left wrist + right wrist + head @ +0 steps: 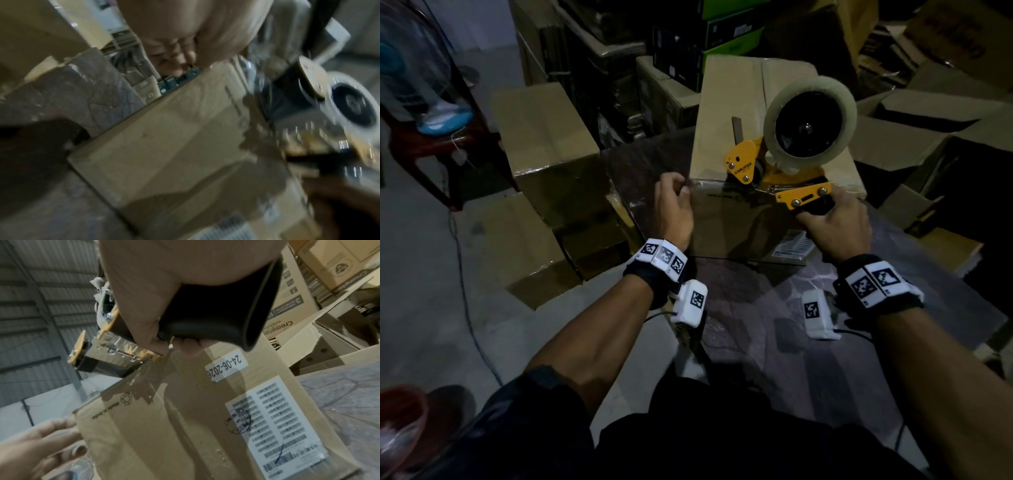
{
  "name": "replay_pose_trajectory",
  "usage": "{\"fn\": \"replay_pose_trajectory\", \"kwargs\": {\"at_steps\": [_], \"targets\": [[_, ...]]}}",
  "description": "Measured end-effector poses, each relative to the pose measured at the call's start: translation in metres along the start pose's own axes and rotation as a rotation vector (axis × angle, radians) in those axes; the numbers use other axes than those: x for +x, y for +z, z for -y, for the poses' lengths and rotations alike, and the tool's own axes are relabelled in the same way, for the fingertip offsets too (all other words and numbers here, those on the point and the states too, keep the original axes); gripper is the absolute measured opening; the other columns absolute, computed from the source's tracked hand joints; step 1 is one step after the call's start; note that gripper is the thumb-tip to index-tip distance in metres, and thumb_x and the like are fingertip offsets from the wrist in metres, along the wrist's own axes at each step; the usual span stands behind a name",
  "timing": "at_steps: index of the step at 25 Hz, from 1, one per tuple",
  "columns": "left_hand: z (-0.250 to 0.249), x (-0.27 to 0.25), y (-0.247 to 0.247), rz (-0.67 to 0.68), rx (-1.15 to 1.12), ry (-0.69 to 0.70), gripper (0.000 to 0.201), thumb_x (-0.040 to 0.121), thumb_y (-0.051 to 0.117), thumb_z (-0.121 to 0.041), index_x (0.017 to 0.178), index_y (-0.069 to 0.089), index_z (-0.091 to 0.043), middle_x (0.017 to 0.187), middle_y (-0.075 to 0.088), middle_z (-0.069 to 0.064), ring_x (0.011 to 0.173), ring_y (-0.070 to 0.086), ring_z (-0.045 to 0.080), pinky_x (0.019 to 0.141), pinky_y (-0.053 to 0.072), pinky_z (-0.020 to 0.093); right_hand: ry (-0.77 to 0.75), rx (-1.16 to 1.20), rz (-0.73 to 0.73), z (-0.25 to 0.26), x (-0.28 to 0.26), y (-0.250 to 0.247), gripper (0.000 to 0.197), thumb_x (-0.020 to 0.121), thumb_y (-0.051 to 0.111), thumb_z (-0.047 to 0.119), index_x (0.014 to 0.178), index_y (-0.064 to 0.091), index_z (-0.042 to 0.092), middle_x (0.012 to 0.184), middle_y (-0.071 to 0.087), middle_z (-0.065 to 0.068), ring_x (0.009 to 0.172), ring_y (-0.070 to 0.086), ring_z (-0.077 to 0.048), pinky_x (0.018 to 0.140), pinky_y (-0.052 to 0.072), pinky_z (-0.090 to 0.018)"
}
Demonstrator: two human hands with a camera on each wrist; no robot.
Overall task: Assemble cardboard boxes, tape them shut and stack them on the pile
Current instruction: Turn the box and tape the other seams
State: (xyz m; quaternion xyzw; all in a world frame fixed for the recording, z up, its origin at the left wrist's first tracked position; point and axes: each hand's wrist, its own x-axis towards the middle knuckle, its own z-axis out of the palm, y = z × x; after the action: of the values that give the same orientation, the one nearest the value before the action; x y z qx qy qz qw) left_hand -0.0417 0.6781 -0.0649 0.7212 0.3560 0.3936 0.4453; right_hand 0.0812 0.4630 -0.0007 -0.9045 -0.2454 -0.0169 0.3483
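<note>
A brown cardboard box (729, 113) (164, 146) (164, 434) stands on the dark table, its labelled side facing me. A yellow tape dispenser (774, 171) (115, 350) with a clear tape roll (808, 126) (347, 105) sits at the box's top front edge. My right hand (835, 226) (154, 288) grips the dispenser's black handle (216, 318). Shiny clear tape (185, 402) runs down the front face. My left hand (674, 209) (41, 443) holds the box's upper left edge, thumb on the front and fingers round the side. The left wrist view is blurred.
The marbled table (825, 342) reaches toward me. Closed boxes (544, 137) stand on the floor at left and open boxes (928, 113) at right. Dark printed cartons (722, 34) are stacked behind. A fan (414, 68) sits on a red chair, and a cable (462, 274) crosses the floor.
</note>
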Motion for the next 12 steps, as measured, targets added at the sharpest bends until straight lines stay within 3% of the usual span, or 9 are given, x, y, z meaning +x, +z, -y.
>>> {"fn": "replay_pose_trajectory", "kwargs": {"at_steps": [2, 4, 9, 12], "targets": [[0.007, -0.006, 0.003, -0.023, -0.023, 0.126, 0.016, 0.094, 0.049, -0.003, 0.108, 0.057, 0.000, 0.107, 0.055, 0.016, 0.094, 0.050, 0.015, 0.080, 0.041, 0.024, 0.002, 0.001, 0.010, 0.001, 0.000, -0.001, 0.026, 0.079, 0.075, 0.030, 0.100, 0.066, 0.019, 0.096, 0.068, -0.007, 0.100, 0.063, -0.034, 0.079, 0.048, -0.040], [0.014, -0.006, 0.003, 0.000, -0.024, 0.151, 0.019, 0.094, 0.050, -0.004, 0.110, 0.058, 0.001, 0.110, 0.056, 0.018, 0.099, 0.053, 0.021, 0.081, 0.038, 0.019, 0.001, -0.004, 0.008, 0.000, 0.000, -0.001, 0.026, 0.079, 0.075, 0.030, 0.101, 0.066, 0.019, 0.094, 0.067, -0.005, 0.100, 0.063, -0.033, 0.077, 0.046, -0.038], [0.019, -0.004, -0.001, 0.115, 0.055, 0.122, 0.029, 0.097, 0.052, -0.015, 0.124, 0.054, -0.005, 0.121, 0.053, 0.012, 0.107, 0.055, 0.021, 0.089, 0.044, 0.028, -0.010, 0.006, 0.016, 0.000, -0.001, 0.000, 0.021, 0.077, 0.073, 0.034, 0.092, 0.064, 0.022, 0.086, 0.064, 0.000, 0.095, 0.065, -0.031, 0.073, 0.047, -0.037], [0.019, 0.000, -0.007, 0.180, 0.110, 0.146, 0.034, 0.098, 0.052, -0.024, 0.128, 0.053, -0.008, 0.123, 0.053, 0.012, 0.112, 0.054, 0.023, 0.094, 0.045, 0.036, -0.024, 0.024, 0.017, 0.000, -0.002, 0.000, 0.028, 0.069, 0.064, 0.045, 0.087, 0.062, 0.024, 0.084, 0.071, -0.003, 0.089, 0.068, -0.029, 0.075, 0.055, -0.043]]}}
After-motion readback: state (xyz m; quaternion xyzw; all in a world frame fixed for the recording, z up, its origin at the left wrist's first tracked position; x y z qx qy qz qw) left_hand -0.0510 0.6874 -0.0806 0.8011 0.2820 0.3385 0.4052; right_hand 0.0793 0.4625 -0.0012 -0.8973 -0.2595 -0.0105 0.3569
